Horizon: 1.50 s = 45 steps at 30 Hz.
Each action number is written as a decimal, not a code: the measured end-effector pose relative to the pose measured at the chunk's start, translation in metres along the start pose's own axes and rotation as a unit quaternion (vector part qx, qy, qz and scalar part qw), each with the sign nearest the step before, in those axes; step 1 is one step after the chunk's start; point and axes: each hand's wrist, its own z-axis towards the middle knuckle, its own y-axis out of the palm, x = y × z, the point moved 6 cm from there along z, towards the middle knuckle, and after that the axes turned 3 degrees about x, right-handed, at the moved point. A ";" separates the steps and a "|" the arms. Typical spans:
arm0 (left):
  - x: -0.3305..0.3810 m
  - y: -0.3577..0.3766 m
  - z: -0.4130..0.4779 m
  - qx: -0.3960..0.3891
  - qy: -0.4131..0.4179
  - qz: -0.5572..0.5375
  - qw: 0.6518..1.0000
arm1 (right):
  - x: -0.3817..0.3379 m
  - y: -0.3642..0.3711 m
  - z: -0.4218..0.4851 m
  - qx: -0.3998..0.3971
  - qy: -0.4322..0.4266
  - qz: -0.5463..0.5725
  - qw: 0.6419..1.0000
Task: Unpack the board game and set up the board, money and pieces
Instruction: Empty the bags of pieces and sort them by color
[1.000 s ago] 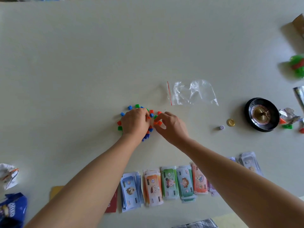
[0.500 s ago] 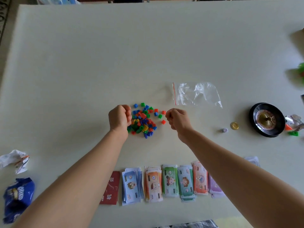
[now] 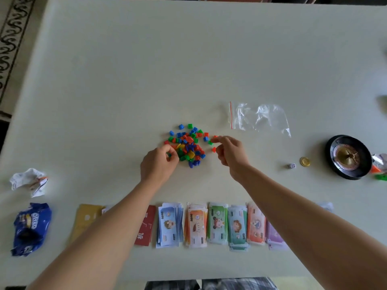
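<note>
The pile of small coloured pieces (image 3: 188,144) lies in the middle of the desk (image 3: 125,80), between the two hands. The left hand (image 3: 158,167) curls its fingers at the pile's near-left edge, pinching a green piece (image 3: 168,155). The right hand (image 3: 230,153), just right of the pile, pinches a red piece (image 3: 214,140) between thumb and forefinger.

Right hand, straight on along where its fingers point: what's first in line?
The right hand, apparently pinching a red piece, points toward the pile of pieces. First in line: the loose blue piece at its edge, though hand height is unclear.
</note>
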 end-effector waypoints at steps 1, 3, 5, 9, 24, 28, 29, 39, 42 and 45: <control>0.001 -0.002 -0.001 0.003 0.007 0.004 1.000 | -0.003 0.004 0.001 -0.004 -0.034 -0.043 0.998; 0.001 -0.005 -0.003 0.016 0.015 -0.002 1.000 | -0.007 0.018 0.000 -0.037 -0.099 -0.147 0.984; 0.000 -0.005 -0.004 0.015 0.029 0.006 0.999 | -0.006 0.032 -0.003 -0.074 -0.156 -0.272 0.947; -0.009 -0.006 -0.011 0.008 0.031 0.023 0.999 | -0.005 0.028 -0.008 -0.035 -0.214 -0.394 0.893; 0.000 -0.011 0.008 0.071 0.027 0.064 0.995 | 0.000 0.035 -0.008 -0.042 -0.292 -0.512 0.807; 0.002 -0.010 0.012 0.073 0.016 0.070 0.995 | -0.009 0.026 -0.005 -0.006 -0.289 -0.471 0.834; 0.001 -0.010 0.013 0.068 0.005 0.065 0.996 | -0.013 0.029 -0.005 0.000 -0.293 -0.459 0.839; -0.017 -0.011 0.020 0.018 -0.217 -0.372 0.902 | -0.010 0.053 -0.001 -0.004 -0.298 -0.514 0.804; -0.011 -0.006 0.023 -0.011 -0.237 -0.393 0.889 | -0.004 0.044 -0.004 -0.020 -0.269 -0.538 0.799; -0.004 -0.007 0.027 0.000 -0.167 -0.250 0.954 | -0.009 0.036 -0.007 -0.003 -0.274 -0.510 0.815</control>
